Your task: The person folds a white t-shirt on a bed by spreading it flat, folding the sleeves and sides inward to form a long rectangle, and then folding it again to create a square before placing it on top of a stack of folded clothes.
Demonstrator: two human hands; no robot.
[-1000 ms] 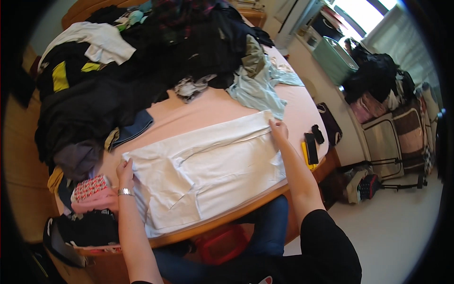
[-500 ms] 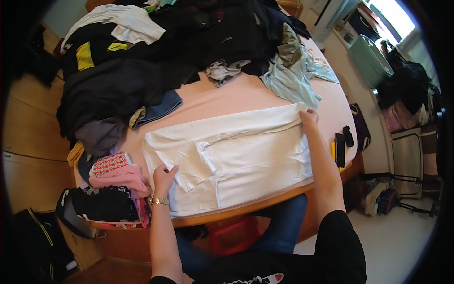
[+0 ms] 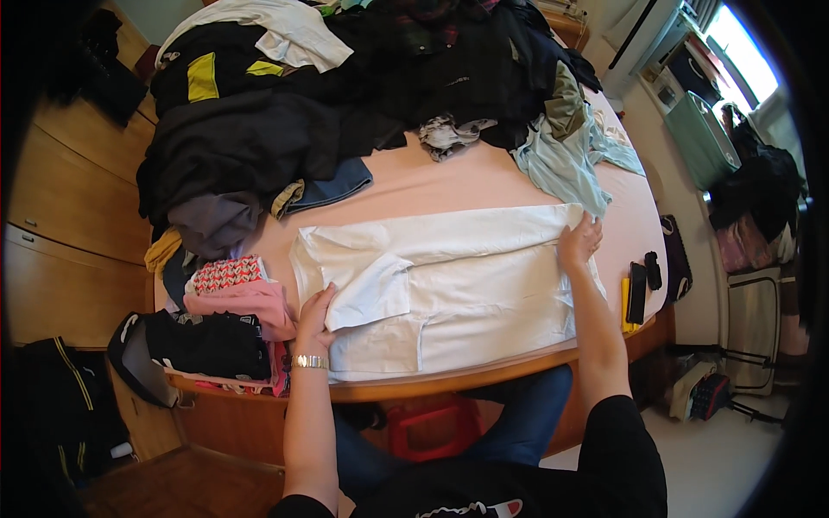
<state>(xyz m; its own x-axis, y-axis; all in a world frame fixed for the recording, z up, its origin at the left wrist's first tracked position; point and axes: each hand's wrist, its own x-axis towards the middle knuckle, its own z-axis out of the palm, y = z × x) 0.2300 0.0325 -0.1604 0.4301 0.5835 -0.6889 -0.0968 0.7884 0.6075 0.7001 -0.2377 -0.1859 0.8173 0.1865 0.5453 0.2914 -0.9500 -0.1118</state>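
A white shirt [image 3: 484, 281] lies stretched out across the near side of the bed, with its far long edge folded inward. At its left end a short sleeve is turned over onto the body, and my left hand [image 3: 317, 315] is closed on that sleeve's edge. Over the shirt's far right corner rests my right hand [image 3: 580, 243], fingers apart on the cloth and holding nothing. A watch with a metal band circles my left wrist.
Folded clothes [image 3: 233, 302], pink, patterned and black, are stacked left of the shirt. Dark garments [image 3: 259, 138] heap up at the back, with a pale blue garment [image 3: 561, 164] behind my right hand. A black object [image 3: 637, 292] and a yellow one lie at the bed's right edge.
My right hand has let its pinch on the far right corner go and now lies spread on the cloth. The left sleeve has been turned further over the body by my left hand.
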